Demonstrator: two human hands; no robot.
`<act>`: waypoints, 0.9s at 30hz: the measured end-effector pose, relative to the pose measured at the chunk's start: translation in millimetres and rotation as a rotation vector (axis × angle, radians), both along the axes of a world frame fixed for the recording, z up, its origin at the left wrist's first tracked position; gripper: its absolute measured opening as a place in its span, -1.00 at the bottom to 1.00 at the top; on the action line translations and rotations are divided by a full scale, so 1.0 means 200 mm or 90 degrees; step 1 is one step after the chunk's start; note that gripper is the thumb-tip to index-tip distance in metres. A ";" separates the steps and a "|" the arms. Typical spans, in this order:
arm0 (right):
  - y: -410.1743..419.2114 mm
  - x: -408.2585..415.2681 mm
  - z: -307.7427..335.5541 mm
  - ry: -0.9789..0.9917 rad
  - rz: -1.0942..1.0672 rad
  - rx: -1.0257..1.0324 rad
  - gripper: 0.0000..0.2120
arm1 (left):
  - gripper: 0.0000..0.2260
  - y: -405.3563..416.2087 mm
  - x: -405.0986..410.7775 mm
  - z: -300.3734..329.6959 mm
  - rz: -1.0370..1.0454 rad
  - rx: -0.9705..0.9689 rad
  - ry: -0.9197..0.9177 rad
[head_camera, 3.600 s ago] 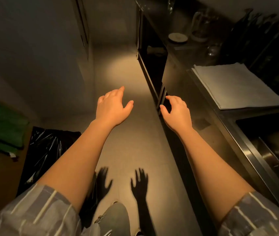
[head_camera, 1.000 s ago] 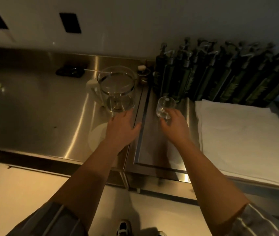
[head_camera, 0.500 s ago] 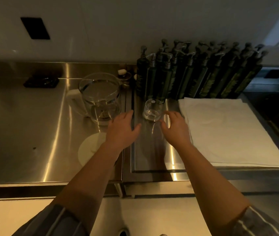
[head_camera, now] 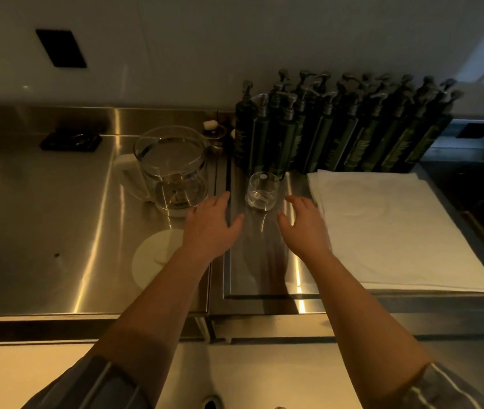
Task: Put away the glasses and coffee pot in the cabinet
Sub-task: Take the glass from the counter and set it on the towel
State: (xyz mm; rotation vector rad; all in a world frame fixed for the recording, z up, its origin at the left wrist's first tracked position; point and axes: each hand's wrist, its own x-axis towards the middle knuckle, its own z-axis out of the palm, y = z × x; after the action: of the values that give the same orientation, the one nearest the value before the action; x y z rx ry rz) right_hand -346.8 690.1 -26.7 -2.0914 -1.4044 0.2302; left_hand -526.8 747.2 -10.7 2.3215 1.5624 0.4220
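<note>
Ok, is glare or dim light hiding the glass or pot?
Head view: dim, warm light; bright glare streaks on the steel counter; the glass and coffee pot are see-through but their outlines read; the pump bottles are nearly black; wide-angle bending at the edges.

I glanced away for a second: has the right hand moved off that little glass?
Yes. The right hand has drawn back toward the counter's front edge; the small glass it touched now stands apart from it.

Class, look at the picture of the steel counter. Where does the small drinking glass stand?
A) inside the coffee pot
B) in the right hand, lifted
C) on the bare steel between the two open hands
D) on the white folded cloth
C: the small glass stands on the steel counter, with the left hand and right hand open on either side, neither gripping it.
</note>
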 end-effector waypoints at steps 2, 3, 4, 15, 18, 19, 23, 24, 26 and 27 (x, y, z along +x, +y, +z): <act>0.00 0.00 0.00 0.001 -0.002 0.002 -0.57 | -0.42 0.00 0.01 0.00 0.000 -0.008 -0.001; 0.00 0.00 0.00 0.001 -0.001 0.003 -0.57 | -0.41 0.00 0.01 0.00 0.001 -0.012 -0.004; 0.00 0.01 0.00 0.001 0.000 0.003 -0.57 | -0.41 0.00 0.01 0.00 0.004 -0.014 -0.007; 0.04 0.07 -0.03 0.011 -0.004 -0.007 -0.56 | -0.42 0.08 0.06 -0.04 -0.007 -0.022 -0.022; 0.06 0.09 -0.05 0.012 -0.008 -0.008 -0.56 | -0.41 0.13 0.08 -0.07 -0.012 -0.033 -0.031; 0.08 0.09 -0.05 0.012 -0.009 -0.009 -0.56 | -0.41 0.14 0.09 -0.08 -0.019 -0.035 -0.035; 0.14 0.11 -0.07 0.032 -0.007 -0.029 -0.54 | -0.35 0.23 0.13 -0.12 -0.038 -0.094 -0.070; 0.17 0.11 -0.07 0.042 -0.004 -0.034 -0.54 | -0.31 0.24 0.15 -0.13 -0.046 -0.124 -0.098; 0.21 0.11 -0.08 0.077 0.005 -0.038 -0.54 | -0.21 0.28 0.18 -0.17 -0.056 -0.179 -0.158; 0.23 0.11 -0.09 0.098 0.011 -0.041 -0.52 | -0.17 0.29 0.19 -0.18 -0.051 -0.193 -0.175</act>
State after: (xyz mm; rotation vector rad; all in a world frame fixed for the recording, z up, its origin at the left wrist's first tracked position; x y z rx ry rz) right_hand -324.7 735.3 -43.9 -2.0659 -1.3401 0.4405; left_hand -487.8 804.9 -46.7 1.9937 1.2979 0.4305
